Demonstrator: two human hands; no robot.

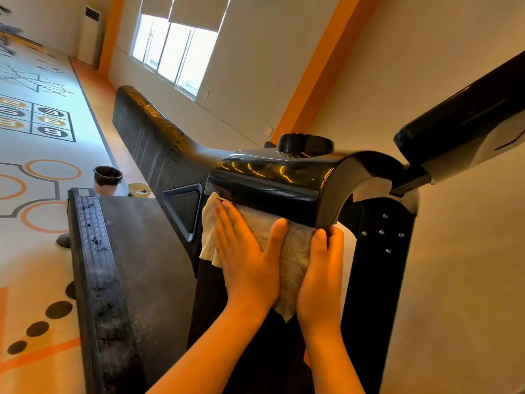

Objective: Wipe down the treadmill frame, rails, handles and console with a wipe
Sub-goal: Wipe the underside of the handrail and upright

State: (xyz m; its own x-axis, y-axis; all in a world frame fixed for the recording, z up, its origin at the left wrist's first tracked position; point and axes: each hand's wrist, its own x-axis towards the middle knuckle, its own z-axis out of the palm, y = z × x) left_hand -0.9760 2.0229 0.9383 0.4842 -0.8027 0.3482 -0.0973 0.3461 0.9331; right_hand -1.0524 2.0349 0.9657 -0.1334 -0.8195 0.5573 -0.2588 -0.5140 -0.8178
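Filling most of the tilted view, the treadmill point(147, 265) looks heavy and rigid, so it should hold firm under hard rubbing and needs no steadying. Its side rail point(91, 251) is ribbed and speckled with dust and dark flecks, which will likely drag at a thin sheet. The glossy black cover point(270, 177) above the hands is smooth and hard. It is probably slick and quick to show smears, so it seems to call for long, even strokes. The wipe point(295, 251) lies flat against the dark frame panel just below that cover's lower edge, beside the bolted upright point(377, 265). It appears light, limp and crinkled, apt to bunch or tear if pulled by one corner, and is best driven under a flat palm with one edge held. The left hand point(247, 260) does this, with its fingers straight, close together and pressed flat on the wipe's left half. The right hand point(321, 268) takes the right edge, thumb on the front and fingers curled round toward the cover's rim, their tips partly hidden.
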